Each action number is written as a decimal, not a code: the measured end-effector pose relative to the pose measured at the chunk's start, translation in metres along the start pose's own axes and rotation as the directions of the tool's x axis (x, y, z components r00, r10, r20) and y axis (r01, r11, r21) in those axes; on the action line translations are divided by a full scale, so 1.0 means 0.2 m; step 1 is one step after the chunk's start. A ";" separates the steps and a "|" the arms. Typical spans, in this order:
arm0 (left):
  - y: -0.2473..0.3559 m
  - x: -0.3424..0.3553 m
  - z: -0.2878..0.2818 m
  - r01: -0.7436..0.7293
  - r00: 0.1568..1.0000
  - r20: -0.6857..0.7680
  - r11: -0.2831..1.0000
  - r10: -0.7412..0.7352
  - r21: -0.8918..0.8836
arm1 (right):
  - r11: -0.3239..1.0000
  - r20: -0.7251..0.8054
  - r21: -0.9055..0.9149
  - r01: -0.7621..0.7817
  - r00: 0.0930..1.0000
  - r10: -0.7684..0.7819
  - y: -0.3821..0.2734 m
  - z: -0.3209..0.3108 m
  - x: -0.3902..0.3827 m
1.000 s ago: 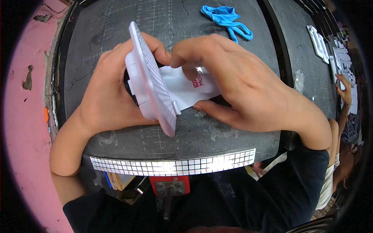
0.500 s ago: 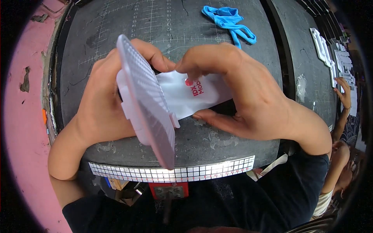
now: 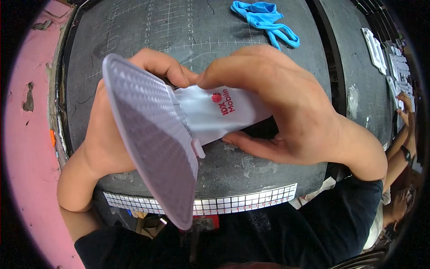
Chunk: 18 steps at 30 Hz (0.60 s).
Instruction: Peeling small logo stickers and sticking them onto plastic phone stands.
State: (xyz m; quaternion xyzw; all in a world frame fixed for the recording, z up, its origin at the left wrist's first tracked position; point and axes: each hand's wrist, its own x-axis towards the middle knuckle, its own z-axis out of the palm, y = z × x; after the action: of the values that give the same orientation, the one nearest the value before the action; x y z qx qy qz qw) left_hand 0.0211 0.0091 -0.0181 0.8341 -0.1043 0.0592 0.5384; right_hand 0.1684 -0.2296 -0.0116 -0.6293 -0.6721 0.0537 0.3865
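Note:
A pale lilac plastic piece with a ridged, rounded plate [image 3: 154, 139] stands tilted over the worktop. From its right side runs a flat white sheet-like part [image 3: 230, 112] with a red print. My left hand [image 3: 105, 134] is behind the plate, its fingers curled round the piece's far edge; the plate hides part of the palm. My right hand [image 3: 286, 98] is closed on the white part, with the thumb along its near edge and the fingers over its far edge. The two hands' fingertips nearly meet at the far side.
A dark worktop [image 3: 215, 172] with scratched grid lines lies below, a white gridded ruler strip [image 3: 242, 204] along its near edge. Blue cloth-like straps [image 3: 264, 20] lie at the back. White plastic parts [image 3: 374, 49] and another person's hand [image 3: 404, 107] are at the right.
The ridged plate has swung toward the left and now shows more of its face. The white part stays between my hands. At the right, the other person's arms have shifted.

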 end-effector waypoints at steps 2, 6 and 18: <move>0.00 -0.01 0.00 -0.019 1.000 0.022 1.000 0.018 0.010 | 1.000 0.029 0.004 -0.026 0.999 0.026 0.00 0.00 -0.01; 0.01 -0.03 0.04 0.112 0.994 -0.028 0.990 -0.110 0.082 | 0.999 0.074 0.000 -0.049 0.996 0.049 -0.01 -0.02 0.00; 0.03 -0.03 0.04 0.102 0.995 -0.037 0.984 -0.098 0.143 | 0.999 0.040 0.027 -0.027 0.999 0.026 0.00 0.00 -0.01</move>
State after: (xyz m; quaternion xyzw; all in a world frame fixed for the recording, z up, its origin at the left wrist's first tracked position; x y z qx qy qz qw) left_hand 0.0142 0.0008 -0.0173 0.8742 -0.0496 0.0520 0.4803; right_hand 0.1687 -0.2305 -0.0123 -0.6315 -0.6705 0.0805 0.3810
